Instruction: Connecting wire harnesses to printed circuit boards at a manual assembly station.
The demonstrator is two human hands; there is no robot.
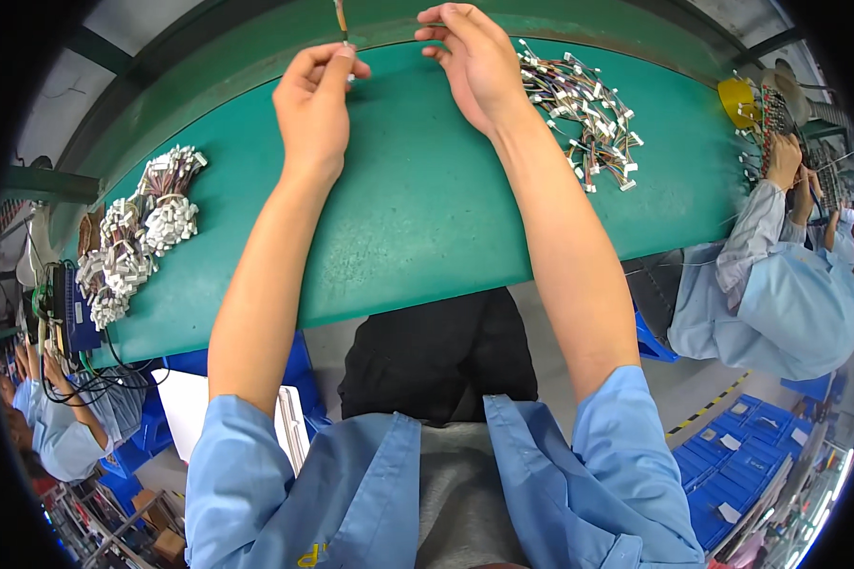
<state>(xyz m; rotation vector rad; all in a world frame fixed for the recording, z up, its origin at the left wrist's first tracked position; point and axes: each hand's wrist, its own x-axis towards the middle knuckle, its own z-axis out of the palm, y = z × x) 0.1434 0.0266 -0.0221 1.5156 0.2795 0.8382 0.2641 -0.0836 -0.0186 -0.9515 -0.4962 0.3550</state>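
Note:
My left hand [313, 106] is closed in a pinch on a short wire harness [342, 19], whose orange and dark wires stick up past the fingertips. A bit of white connector shows between the fingers; the rest of it is hidden. To its right, my right hand [480, 68] is raised over the far part of the green table [399, 218], fingers curled but apart, with nothing visible in them. Just right of that hand lies a loose heap of wire harnesses [588, 114] with white connectors and multicoloured wires.
Tied bundles of white-ended harnesses [128, 247] lie at the table's left end, beside a blue box [78, 308] with cables. Co-workers sit at both sides, one in a light blue coat [778, 303] at the right. Blue crates [740, 455] stand on the floor.

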